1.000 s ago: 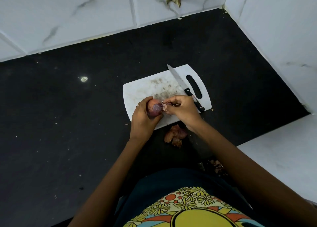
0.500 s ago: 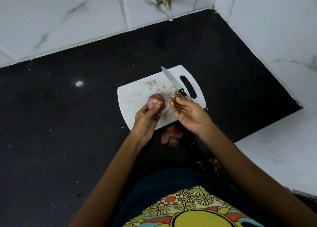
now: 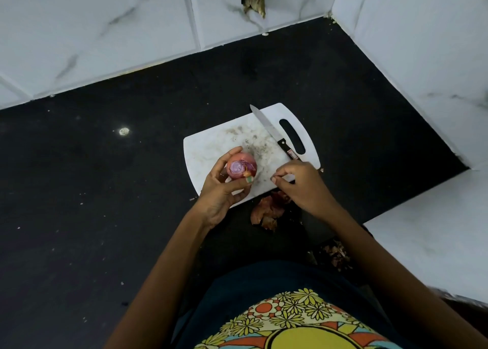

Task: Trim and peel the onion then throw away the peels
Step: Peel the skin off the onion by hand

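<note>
Above the cutting board (image 3: 211,148), the onion (image 3: 241,167) sits gripped in the left hand (image 3: 220,190), trimmed end up. The right hand (image 3: 301,185), fingers curled, apparently empty, should pinch remaining skin; peels (image 3: 266,212) lie nearby.

Right hand (image 3: 301,183) has separated from the onion (image 3: 241,167); one second ago its fingers were pinching skin at the onion's end. It now sits right of the onion, over the cutting board's (image 3: 208,148) lower right edge, fingers curled. Left hand (image 3: 220,190) has turned the onion, trimmed purple face now toward the camera.
</note>
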### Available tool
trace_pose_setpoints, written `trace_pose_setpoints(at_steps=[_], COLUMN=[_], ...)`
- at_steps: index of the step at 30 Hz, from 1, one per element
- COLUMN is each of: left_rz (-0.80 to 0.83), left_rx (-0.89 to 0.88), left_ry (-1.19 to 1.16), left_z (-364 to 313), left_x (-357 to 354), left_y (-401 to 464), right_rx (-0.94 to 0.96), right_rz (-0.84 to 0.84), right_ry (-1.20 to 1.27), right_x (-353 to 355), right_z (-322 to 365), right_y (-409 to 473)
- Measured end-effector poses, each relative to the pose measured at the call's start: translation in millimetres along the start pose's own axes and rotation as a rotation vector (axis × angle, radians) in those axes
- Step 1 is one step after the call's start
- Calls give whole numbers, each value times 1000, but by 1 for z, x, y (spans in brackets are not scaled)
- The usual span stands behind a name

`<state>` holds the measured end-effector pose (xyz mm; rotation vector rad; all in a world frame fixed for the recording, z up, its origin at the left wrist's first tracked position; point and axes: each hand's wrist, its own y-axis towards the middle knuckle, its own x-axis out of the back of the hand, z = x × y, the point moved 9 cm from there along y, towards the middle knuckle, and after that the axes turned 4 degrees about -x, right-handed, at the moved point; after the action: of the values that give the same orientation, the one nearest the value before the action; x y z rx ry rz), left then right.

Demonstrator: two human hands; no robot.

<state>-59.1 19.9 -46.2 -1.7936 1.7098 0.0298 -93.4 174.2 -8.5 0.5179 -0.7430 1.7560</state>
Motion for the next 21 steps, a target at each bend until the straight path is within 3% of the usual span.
trace_pose_setpoints(at_steps=[5,9,21], left_rz=[65,99,56], left_rx=[-77,-127,-216], left_ry=[130,193,379], left_z=[-10,-17,-39], left_x=[-12,-18,-15], left_y=[-5,-4,-2], right_rx=[84,157,80], right_rz=[-91,-74,-98], right_ry=[179,155,117], right_x=[23,23,18], right_z=[39,64,71], right_y=[4,3,5])
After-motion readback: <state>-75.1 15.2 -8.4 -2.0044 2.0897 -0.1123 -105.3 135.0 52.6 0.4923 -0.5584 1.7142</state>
